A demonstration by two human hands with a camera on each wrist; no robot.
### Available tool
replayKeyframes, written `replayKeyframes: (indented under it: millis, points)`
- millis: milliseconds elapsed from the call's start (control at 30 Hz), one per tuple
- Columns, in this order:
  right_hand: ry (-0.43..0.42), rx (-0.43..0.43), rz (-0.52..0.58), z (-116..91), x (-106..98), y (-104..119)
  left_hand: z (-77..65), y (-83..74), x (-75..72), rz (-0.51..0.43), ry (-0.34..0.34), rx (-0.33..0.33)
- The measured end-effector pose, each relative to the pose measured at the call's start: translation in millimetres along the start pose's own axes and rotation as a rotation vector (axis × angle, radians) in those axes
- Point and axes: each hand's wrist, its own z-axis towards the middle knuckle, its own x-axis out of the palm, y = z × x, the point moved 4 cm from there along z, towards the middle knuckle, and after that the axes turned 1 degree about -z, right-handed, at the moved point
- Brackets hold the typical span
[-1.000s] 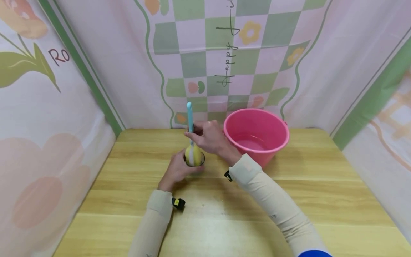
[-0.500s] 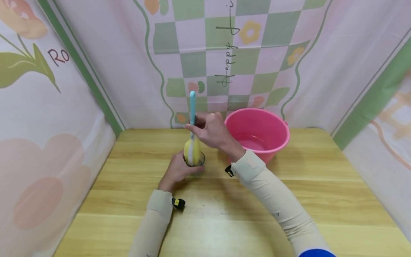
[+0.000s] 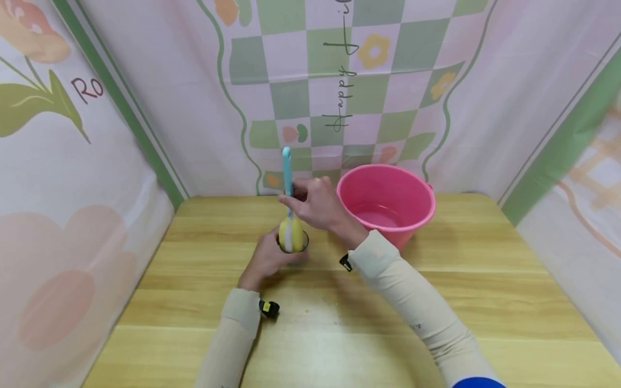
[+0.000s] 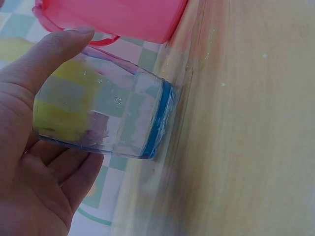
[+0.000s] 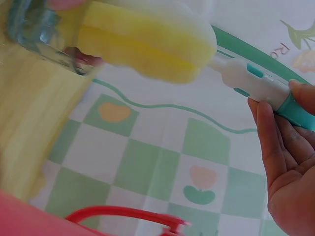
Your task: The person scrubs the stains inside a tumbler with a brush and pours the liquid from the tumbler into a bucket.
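Left hand (image 3: 268, 256) grips the glass (image 4: 125, 110); right hand (image 3: 321, 203) pinches the brush handle (image 5: 263, 87). Best brace the glass firmly, twisting the sponge (image 5: 152, 44) deeper.

Printed fabric walls enclose the wood-grain surface (image 3: 170, 307) on 3 sides. The back cloth (image 3: 373, 97) carries green-and-white checks, flowers and sideways "Happy" lettering; the left cloth (image 3: 58, 172) shows large peach blossoms, the right cloth (image 3: 594, 183) a peach pattern. Light gleams off the surface's near middle.

head: from above, forward and down across bench (image 3: 315, 334) | left wrist: close, tipped sideways | right wrist: likewise | wrist views share glass (image 4: 128, 115), sponge (image 5: 145, 42), bucket (image 4: 113, 17)
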Motion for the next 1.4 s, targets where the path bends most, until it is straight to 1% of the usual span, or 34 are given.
replayKeyframes:
  millis: [100, 200, 300, 467, 567, 667, 767, 933, 1067, 1300, 1400]
  points:
    - [-0.021, -0.028, 0.017, 4, -7, 5, -0.2, -0.3, -0.5, 0.0, -0.003, 0.0]
    - [-0.015, -0.026, 0.016, 4, -8, 5, -0.1, -0.3, -0.4, 0.003, -0.001, 0.002]
    - [0.008, -0.007, -0.004, 2, -4, 3, -0.2, -0.4, -0.2, 0.002, 0.004, 0.004]
    - [0.04, 0.011, -0.041, -4, 7, -4, -1.6, -0.3, -0.8, 0.004, 0.007, -0.02]
    - [0.048, 0.013, -0.035, -6, 8, -6, -2.1, -0.4, -1.1, 0.004, 0.007, -0.029]
    - [0.045, 0.003, -0.012, -3, 3, -3, -1.7, -0.8, -0.9, -0.004, 0.007, -0.027]
    - [0.025, -0.015, 0.017, 1, -6, 4, -1.1, -1.8, -1.0, -0.015, 0.003, -0.02]
    - [0.005, -0.029, 0.024, 6, -16, 10, -0.3, -2.8, -1.2, -0.014, -0.003, -0.01]
    - [0.031, -0.014, 0.007, 4, -11, 6, 0.0, -2.1, -0.8, -0.007, 0.0, -0.015]
    - [0.075, 0.04, -0.041, -5, 3, -6, -2.0, -1.0, 0.1, -0.004, 0.014, -0.032]
    - [0.081, 0.041, -0.048, -5, 5, -7, -2.3, -1.3, 0.1, -0.006, 0.014, -0.035]
